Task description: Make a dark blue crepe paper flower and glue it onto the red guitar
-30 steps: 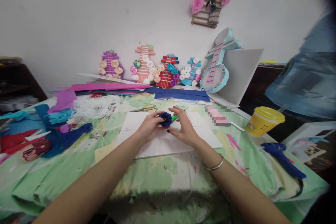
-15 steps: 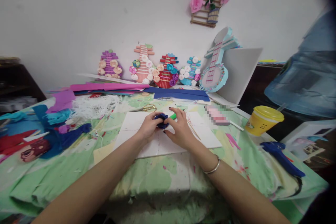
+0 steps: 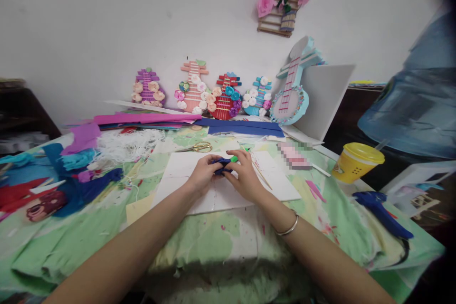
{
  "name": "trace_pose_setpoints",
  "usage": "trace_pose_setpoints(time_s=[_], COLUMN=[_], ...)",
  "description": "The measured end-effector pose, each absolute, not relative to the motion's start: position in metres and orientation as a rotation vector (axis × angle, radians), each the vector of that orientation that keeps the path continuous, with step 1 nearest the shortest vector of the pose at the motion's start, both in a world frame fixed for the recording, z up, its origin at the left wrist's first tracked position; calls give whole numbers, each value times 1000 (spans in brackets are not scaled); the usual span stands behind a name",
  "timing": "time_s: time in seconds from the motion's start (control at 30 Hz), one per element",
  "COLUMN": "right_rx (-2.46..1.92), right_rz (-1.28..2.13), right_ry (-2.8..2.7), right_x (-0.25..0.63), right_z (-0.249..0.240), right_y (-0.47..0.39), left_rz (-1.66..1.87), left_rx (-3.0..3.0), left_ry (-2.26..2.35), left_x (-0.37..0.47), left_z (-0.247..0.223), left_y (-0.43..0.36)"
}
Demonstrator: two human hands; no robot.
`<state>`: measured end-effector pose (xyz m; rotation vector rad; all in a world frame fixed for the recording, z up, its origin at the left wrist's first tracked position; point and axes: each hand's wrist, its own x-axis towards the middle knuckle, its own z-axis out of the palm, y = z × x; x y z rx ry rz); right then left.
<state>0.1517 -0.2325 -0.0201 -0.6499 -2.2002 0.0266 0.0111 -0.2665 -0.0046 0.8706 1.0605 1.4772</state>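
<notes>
Over a white foam board, my left hand is closed on a small dark blue crumpled paper piece, perhaps a paper flower. My right hand pinches the other side of the same blue paper with thumb and fingers. Just behind the right fingers a bright green pen-like thing shows in part; whether a hand touches it I cannot tell. A thin wooden stick lies on the board beside my right hand. Gold-handled scissors rest behind the board.
White string and coloured paper scraps lie left. Blue paper strips lie at the back, before several flower-decorated model lutes. On the right stand a yellow-lidded cup and a blue glue gun.
My right fingers have come in from a looser spread to grip the blue paper. The paper is now more covered and looks flatter between both hands.
</notes>
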Motion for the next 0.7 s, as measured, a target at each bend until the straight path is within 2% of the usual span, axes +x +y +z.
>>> trace_pose_setpoints(time_s=[0.7], right_rx=[-611], right_rz=[204], right_ry=[-2140], right_x=[153], right_z=[-15], right_y=[-235], left_rz=[1577], left_rx=[1039], left_ry=[1175], left_x=[8], left_z=[-8], left_y=[-263])
